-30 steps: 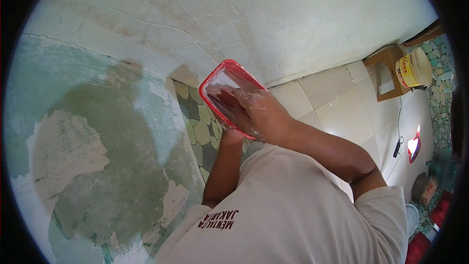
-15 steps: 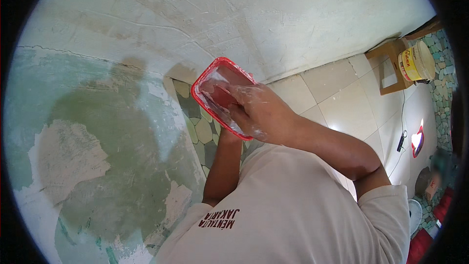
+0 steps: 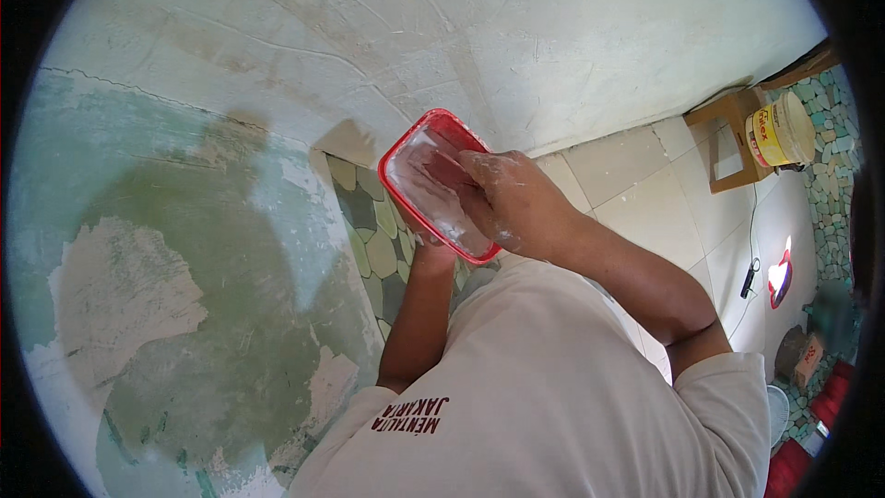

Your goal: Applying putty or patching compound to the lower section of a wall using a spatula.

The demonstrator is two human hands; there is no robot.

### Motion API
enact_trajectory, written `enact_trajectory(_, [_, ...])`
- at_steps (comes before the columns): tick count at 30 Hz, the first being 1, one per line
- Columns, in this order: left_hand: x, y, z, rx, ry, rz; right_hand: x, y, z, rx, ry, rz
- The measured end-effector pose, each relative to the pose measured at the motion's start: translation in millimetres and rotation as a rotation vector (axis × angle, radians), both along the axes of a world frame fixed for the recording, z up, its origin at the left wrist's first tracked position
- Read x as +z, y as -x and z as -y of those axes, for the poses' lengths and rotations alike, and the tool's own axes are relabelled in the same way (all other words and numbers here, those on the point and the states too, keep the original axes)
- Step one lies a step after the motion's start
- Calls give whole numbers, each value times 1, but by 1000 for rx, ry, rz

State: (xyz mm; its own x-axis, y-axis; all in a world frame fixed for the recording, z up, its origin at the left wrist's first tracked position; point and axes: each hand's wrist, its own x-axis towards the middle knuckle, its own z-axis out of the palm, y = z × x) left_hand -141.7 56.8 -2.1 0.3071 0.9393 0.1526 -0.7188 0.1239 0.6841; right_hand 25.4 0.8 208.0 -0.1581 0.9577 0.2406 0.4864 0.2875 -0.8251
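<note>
My left hand [image 3: 430, 242] supports a red rectangular plastic tub [image 3: 395, 186] from below, its fingers mostly hidden behind the tub. White paste coats the tub's inner walls and bottom. Over the tub's right side, my right hand [image 3: 521, 203] grips a flat reddish scraper [image 3: 446, 169] that dips into the paste. White smears mark the fingers and back of this hand. Both hands are in front of my chest, close to the corner of two walls.
To the left is a green wall [image 3: 221, 314] with bare pale patches; ahead rises a whitish wall [image 3: 369, 28]. A yellow-and-white bucket [image 3: 782, 132] rests by a wooden stool [image 3: 724, 152] at right. A cable with a black piece [image 3: 749, 278] lies on the tiled floor [image 3: 627, 166].
The tub has shifted slightly right and tilts more toward me, showing more paste. In it, the right hand and scraper have moved toward the tub's right side.
</note>
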Motion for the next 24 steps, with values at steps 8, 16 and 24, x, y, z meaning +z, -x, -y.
enact_trajectory(8, [1, -4, -1, 73, -31, -85, 1, -4, -1, 44, 101, -206])
enact_trajectory(16, [-10, -9, -8, 211, -167, -234, -9, -4, 5, 42, 201, -395])
enact_trajectory(24, [39, -29, -4, -37, -152, -140, -19, -13, 18, -122, 353, -896])
